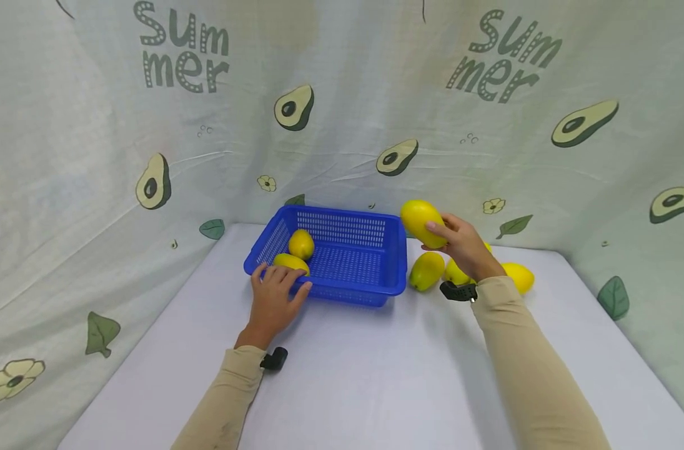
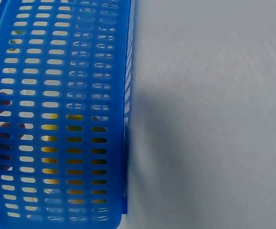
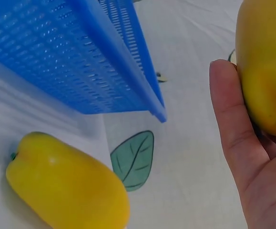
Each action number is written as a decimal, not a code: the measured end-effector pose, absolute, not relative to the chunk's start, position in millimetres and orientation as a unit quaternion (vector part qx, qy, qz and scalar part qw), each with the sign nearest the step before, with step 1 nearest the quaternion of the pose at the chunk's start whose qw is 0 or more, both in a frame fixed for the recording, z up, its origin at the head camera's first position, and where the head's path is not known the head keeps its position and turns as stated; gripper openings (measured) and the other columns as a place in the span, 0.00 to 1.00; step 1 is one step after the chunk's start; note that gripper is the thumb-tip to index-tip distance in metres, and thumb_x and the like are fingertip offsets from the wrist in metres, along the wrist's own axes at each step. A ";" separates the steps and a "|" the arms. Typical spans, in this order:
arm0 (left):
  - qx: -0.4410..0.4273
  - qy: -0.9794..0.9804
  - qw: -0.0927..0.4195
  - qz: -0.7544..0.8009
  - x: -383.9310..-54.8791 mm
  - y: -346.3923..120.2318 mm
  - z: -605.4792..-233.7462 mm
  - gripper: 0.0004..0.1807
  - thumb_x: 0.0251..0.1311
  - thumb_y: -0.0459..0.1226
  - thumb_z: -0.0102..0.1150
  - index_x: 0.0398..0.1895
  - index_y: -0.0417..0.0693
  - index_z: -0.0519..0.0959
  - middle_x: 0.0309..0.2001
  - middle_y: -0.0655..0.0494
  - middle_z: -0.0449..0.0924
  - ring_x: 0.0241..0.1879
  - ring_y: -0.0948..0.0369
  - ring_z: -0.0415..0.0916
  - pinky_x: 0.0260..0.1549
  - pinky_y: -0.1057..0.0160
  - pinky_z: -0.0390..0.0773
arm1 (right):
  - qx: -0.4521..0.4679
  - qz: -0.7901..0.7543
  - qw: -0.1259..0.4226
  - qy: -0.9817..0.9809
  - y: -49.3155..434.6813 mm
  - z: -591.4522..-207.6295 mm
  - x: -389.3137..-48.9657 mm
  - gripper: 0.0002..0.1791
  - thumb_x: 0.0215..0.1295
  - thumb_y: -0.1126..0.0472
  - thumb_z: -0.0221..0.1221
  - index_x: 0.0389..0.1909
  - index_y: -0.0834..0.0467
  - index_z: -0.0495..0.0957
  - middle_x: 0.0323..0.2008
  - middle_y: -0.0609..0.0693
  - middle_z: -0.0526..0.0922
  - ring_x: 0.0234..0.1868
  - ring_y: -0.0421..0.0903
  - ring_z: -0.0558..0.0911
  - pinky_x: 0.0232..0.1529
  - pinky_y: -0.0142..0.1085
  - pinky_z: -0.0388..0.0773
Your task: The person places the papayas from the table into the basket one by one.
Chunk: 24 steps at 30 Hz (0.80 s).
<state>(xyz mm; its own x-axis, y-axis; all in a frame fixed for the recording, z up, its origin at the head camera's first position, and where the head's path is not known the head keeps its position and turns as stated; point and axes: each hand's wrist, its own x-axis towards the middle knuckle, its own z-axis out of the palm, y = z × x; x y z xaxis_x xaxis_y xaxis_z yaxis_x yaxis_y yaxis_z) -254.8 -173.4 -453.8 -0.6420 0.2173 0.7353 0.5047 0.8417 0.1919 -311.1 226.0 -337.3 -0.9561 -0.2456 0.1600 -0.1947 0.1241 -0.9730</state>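
Note:
My right hand (image 1: 461, 245) holds a yellow mango (image 1: 420, 220) above the table, just past the basket's right rim. In the right wrist view the thumb or a finger (image 3: 230, 105) lies along the held mango (image 3: 266, 62). My left hand (image 1: 274, 305) grips the near-left rim of a blue plastic basket (image 1: 347, 290), its fingers over the edge. Two mangoes lie inside at the left: one upright-looking mango (image 1: 301, 244) and one lying mango (image 1: 290, 262) beside the left fingers. Slots in the basket wall (image 2: 61, 95) show yellow fruit behind them in the left wrist view.
Right of the basket, several more mangoes rest on the white table (image 1: 364, 375), among them a greenish-yellow mango (image 1: 426, 271) and a mango (image 1: 518, 277) partly behind the right forearm. A printed cloth (image 1: 342, 94) hangs behind and at both sides.

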 end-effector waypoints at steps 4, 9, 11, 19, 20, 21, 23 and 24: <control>-0.207 -0.882 0.377 -0.192 -256.2 -174.5 -453.6 0.19 0.67 0.51 0.58 0.49 0.47 0.83 0.42 0.51 0.81 0.51 0.48 0.73 0.65 0.35 0.51 | -0.149 -0.643 0.024 0.751 219.0 -330.8 -313.4 0.35 0.70 0.43 0.59 0.68 0.62 0.66 0.58 0.59 0.71 0.55 0.55 0.75 0.56 0.45 0.79; -0.211 -0.883 0.373 -0.191 -256.1 -174.4 -451.3 0.20 0.68 0.52 0.57 0.50 0.48 0.83 0.43 0.51 0.81 0.52 0.48 0.73 0.66 0.37 0.49 | -0.153 -0.643 0.026 0.750 212.3 -324.6 -314.7 0.35 0.71 0.43 0.59 0.68 0.63 0.66 0.58 0.60 0.71 0.55 0.57 0.75 0.54 0.42 0.80; -0.209 -0.886 0.369 -0.187 -255.8 -174.6 -451.8 0.20 0.69 0.52 0.56 0.50 0.49 0.83 0.43 0.51 0.81 0.52 0.49 0.73 0.67 0.37 0.49 | -0.156 -0.645 0.029 0.748 208.7 -322.6 -315.9 0.35 0.71 0.43 0.59 0.68 0.62 0.66 0.58 0.59 0.71 0.55 0.57 0.75 0.55 0.44 0.79; -0.208 -0.885 0.369 -0.194 -252.9 -176.1 -456.0 0.21 0.70 0.53 0.54 0.50 0.48 0.83 0.44 0.51 0.81 0.52 0.48 0.73 0.67 0.37 0.49 | -0.178 -0.643 0.043 0.744 191.4 -315.4 -323.9 0.35 0.71 0.45 0.60 0.69 0.62 0.66 0.60 0.60 0.72 0.55 0.56 0.76 0.61 0.55 0.73; -0.210 -0.884 0.369 -0.195 -253.4 -176.4 -456.4 0.21 0.70 0.53 0.53 0.50 0.48 0.83 0.44 0.51 0.81 0.52 0.49 0.73 0.67 0.38 0.48 | -0.180 -0.642 0.045 0.744 190.0 -315.2 -325.0 0.35 0.71 0.45 0.60 0.69 0.62 0.66 0.60 0.60 0.72 0.55 0.56 0.77 0.61 0.54 0.73; -0.211 -0.884 0.369 -0.196 -254.1 -176.8 -456.9 0.21 0.70 0.53 0.53 0.50 0.48 0.83 0.44 0.51 0.80 0.52 0.49 0.73 0.67 0.38 0.48 | -0.181 -0.640 0.046 0.745 188.7 -314.8 -326.0 0.35 0.71 0.45 0.60 0.69 0.62 0.66 0.60 0.60 0.72 0.55 0.56 0.77 0.60 0.53 0.74; -0.212 -0.884 0.368 -0.193 -255.0 -177.5 -457.5 0.21 0.71 0.54 0.52 0.50 0.49 0.83 0.44 0.52 0.80 0.52 0.49 0.72 0.67 0.38 0.48 | -0.180 -0.639 0.047 0.746 186.4 -314.1 -327.8 0.35 0.70 0.45 0.60 0.68 0.63 0.66 0.59 0.60 0.72 0.54 0.55 0.77 0.58 0.49 0.77; -0.212 -0.884 0.370 -0.190 -255.2 -177.9 -457.8 0.21 0.71 0.54 0.52 0.50 0.49 0.83 0.44 0.52 0.80 0.52 0.49 0.73 0.67 0.38 0.49 | -0.181 -0.638 0.049 0.747 185.0 -313.5 -328.5 0.35 0.71 0.45 0.60 0.69 0.63 0.66 0.60 0.60 0.72 0.54 0.55 0.77 0.57 0.48 0.77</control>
<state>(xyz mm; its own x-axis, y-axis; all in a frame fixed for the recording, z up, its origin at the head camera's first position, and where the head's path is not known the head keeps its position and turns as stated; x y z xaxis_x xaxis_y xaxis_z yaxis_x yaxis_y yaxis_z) -255.2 -177.9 -457.8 -0.6363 0.2355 0.7346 0.5160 0.8378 0.1784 -328.5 185.0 -313.5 -0.9293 -0.3337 0.1582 -0.2083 0.1197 -0.9707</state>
